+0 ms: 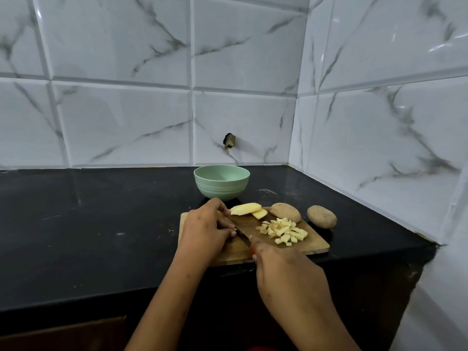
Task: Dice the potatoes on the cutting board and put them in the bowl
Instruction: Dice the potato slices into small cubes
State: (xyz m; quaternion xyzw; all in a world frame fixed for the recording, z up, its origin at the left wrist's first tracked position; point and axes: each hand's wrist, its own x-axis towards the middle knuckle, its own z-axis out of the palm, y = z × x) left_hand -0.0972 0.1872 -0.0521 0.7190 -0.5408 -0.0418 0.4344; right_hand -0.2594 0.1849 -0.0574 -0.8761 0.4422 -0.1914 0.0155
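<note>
Black countertop | marble-tiled corner wall | wooden cutting board

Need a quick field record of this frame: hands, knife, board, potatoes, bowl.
left hand: on the board, fingers curled beside the blade; what lies under it is hidden
right hand: grips the knife handle
knife: blade angled across the board between the hands
cutting board: wooden, at the front edge of the counter
diced potato: pile on the board's right half
peeled pieces: two, at the board's far edge
unpeeled potato on board: whole
unpeeled potato off board: whole, on the counter
bowl: green, behind the board, no potato visible inside
</note>
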